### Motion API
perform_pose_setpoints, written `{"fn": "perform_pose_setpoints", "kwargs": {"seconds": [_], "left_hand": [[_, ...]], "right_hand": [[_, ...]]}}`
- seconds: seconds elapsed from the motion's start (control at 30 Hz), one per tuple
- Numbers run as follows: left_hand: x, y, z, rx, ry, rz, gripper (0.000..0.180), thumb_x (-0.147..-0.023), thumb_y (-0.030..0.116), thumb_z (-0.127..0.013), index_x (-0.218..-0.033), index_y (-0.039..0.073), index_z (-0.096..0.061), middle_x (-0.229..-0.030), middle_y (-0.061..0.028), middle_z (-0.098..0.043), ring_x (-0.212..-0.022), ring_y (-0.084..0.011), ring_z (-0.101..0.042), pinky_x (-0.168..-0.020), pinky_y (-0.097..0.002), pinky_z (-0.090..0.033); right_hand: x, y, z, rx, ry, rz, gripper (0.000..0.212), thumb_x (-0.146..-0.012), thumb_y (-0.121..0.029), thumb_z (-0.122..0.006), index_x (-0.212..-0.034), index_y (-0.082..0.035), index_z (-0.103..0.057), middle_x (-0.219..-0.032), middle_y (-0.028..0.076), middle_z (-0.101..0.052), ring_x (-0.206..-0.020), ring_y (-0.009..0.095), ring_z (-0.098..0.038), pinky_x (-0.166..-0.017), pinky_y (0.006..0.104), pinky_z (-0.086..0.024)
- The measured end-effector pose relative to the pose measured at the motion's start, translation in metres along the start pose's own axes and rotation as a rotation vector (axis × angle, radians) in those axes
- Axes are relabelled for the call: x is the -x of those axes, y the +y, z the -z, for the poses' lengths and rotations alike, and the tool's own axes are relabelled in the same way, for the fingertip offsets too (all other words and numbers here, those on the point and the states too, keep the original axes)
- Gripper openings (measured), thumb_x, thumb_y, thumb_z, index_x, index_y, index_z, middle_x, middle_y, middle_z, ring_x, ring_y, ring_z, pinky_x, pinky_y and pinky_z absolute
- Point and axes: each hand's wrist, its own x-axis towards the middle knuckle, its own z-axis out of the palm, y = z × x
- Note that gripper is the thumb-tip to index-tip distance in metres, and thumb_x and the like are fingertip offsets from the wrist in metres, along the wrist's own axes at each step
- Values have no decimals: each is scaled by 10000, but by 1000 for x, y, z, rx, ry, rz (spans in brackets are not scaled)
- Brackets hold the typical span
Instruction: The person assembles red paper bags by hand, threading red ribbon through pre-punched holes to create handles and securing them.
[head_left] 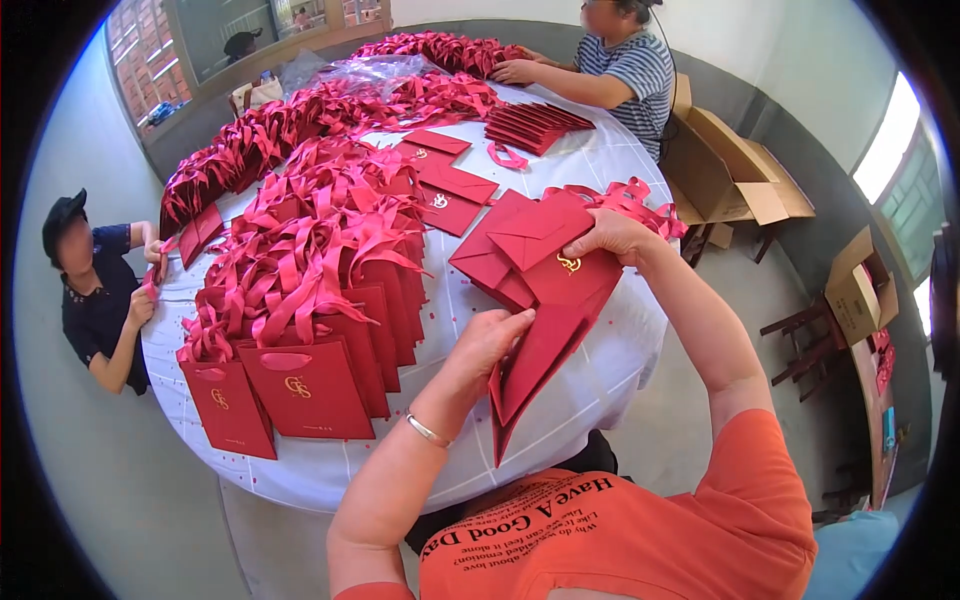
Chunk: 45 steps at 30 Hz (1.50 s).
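Both my hands are on a red paper gift bag point(592, 290) with a gold emblem, tilted and partly unfolded over the near right of the table. My left hand point(490, 342) pinches the edge of its side, thumb on top. My right hand point(612, 236) grips its upper end, the fingers partly hidden beneath. Behind this bag lie flat red bags point(488, 262) with folded bottoms. Pink-red ribbon handles point(640, 208) stick out beside my right hand. To my left, finished-looking red bags point(310, 400) stand upright in rows, their ribbons point(310, 240) heaped on top.
A white cloth point(420, 450) covers the round table. Flat bags point(450, 200) and a fanned stack point(540, 126) lie farther back. One person point(105, 290) handles ribbon at left; another point(625, 75) works at the far side. Open cardboard boxes point(735, 170) stand at right.
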Motion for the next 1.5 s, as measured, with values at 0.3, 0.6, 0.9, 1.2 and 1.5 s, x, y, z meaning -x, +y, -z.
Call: {"fn": "perform_pose_setpoints", "kwargs": {"seconds": [0.3, 0.6, 0.9, 1.2, 1.5], "left_hand": [[29, 3, -1, 138, -277, 10, 204, -958, 249, -632, -951, 49, -674, -773, 40, -632, -637, -28, -534, -568, -193, -418], [36, 14, 23, 194, -345, -162, 230, -976, 201, -623, -1072, -1, -675, -937, 7, -685, -805, -32, -610, -728, -194, -499], [14, -12, 15, 131, -169, -142, 220, -953, 243, -655, -990, 27, -675, -854, 34, -666, -713, -23, -585, -641, -188, -476], [21, -12, 7, 260, 3, -210, 228, -953, 229, -641, -993, 14, -703, -849, 5, -680, -733, -56, -602, -655, -225, -498], [15, -14, 17, 386, 154, -140, 236, -945, 194, -633, -1039, -18, -680, -911, -34, -687, -776, -95, -624, -698, -236, -505]], "right_hand": [[26, -113, -11, 930, 3, 203, 567, -556, -14, -850, -1087, -26, -653, -960, 70, -726, -872, 169, -688, -821, 337, -565], [-14, -174, -141, 1949, -546, 280, 415, -554, -63, -849, -941, -12, -709, -850, 145, -718, -787, 330, -692, -702, 423, -540], [-64, -133, -204, 2300, -595, 111, 395, -462, -128, -916, -822, -66, -767, -850, 125, -732, -826, 315, -703, -699, 430, -558], [-99, -102, -207, 2450, -563, 51, 641, -369, -224, -942, -976, -136, -757, -1087, 29, -702, -1107, 225, -605, -1015, 443, -378], [-77, -95, -136, 2013, -272, 699, 670, -636, -151, -801, -1264, -76, -581, -1290, 99, -590, -1206, 273, -541, -1034, 408, -405]]}}
